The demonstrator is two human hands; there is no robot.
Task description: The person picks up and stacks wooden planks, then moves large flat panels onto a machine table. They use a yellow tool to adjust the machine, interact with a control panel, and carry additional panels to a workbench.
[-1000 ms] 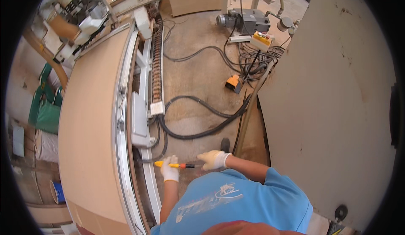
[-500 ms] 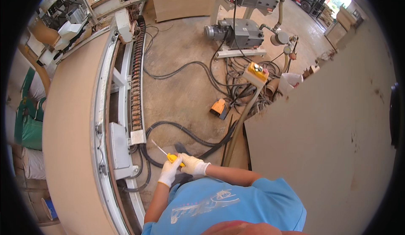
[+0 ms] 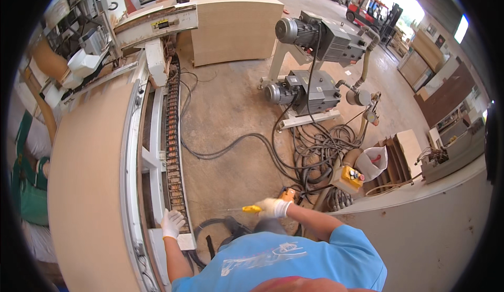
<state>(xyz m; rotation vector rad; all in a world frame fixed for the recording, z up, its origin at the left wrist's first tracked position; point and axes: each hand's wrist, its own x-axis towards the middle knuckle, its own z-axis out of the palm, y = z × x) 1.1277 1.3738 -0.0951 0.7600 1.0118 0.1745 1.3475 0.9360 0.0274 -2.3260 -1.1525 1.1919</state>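
A screwdriver with a yellow handle (image 3: 252,209) is in the gloved fingers of my right hand (image 3: 273,208), its thin shaft pointing left and smeared by motion. My left hand (image 3: 172,224), in a white knit glove, has its fingers apart and holds nothing. It is over the near end of a black cable chain (image 3: 172,145) along the machine frame, close to a white end plate (image 3: 186,241). Whether the left hand touches the chain or the frame, I cannot tell.
On my left runs a long machine bed with a tan board (image 3: 92,171). Grey motor pumps (image 3: 315,90) stand ahead, above tangled black hoses (image 3: 325,145). A yellow control box (image 3: 348,179) and a grey panel (image 3: 420,224) are at right. Stacked boards (image 3: 231,29) stand at the back.
My hands have come apart: the left moved left to the cable chain, the right moved right with the screwdriver. The view has tilted up, showing more of the hall.
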